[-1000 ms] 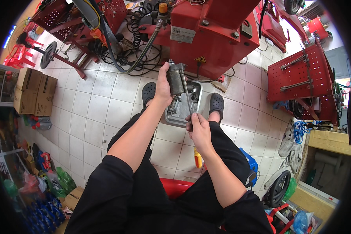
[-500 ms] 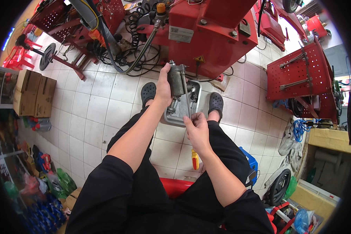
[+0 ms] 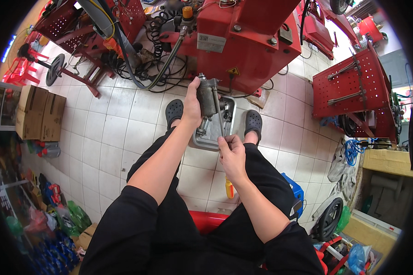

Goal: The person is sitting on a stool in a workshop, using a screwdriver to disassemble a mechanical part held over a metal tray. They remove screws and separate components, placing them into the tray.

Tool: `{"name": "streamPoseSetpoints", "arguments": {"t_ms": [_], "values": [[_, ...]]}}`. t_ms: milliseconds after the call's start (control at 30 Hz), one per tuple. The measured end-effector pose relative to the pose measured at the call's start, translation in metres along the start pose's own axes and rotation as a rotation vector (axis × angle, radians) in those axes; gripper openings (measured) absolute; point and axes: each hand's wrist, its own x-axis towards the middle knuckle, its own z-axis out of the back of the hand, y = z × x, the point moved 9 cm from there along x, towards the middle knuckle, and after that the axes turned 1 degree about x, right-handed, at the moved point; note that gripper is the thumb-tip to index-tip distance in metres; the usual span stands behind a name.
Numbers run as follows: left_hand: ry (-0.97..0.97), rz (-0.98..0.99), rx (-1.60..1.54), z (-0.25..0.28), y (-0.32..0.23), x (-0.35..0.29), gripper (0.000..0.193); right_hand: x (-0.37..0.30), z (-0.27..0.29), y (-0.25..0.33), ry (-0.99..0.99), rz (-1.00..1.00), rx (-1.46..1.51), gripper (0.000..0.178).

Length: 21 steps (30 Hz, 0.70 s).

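"Gripping what with our left hand, are we?"

"A greyish metal cylinder. Our fingers are clamped around it from the left, and we hold it raised above the tray."

"And our right hand?"

"Pinched together on a thin metal shaft. We see it run up along the right side of the cylinder, towards its upper end, but we can't tell whether the tip touches."

"What shows below that hand?"

"A yellow and red handle, roughly in line with the shaft."

"Where do we have the tray?"

"On the tiled floor, between our two dark clogs, with some metal parts in it. Just beyond, we face a big red machine."
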Motion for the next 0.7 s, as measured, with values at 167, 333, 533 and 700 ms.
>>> {"name": "streamPoseSetpoints", "arguments": {"t_ms": [167,333,533,700], "values": [[0.008,-0.007,0.019,-0.001,-0.001,-0.001,0.056,-0.004,-0.008,0.004,0.058,-0.094,0.093,0.023],[0.009,0.019,0.039,-0.004,0.001,-0.004,0.056,-0.002,-0.003,0.007,-0.018,0.037,-0.027,0.026],[0.004,-0.002,0.040,-0.003,0.002,-0.003,0.057,-0.001,-0.010,0.003,0.054,-0.051,0.095,0.021],[0.025,0.004,0.047,-0.003,0.005,-0.001,0.058,0.000,-0.004,0.005,0.002,0.104,-0.017,0.022]]}}
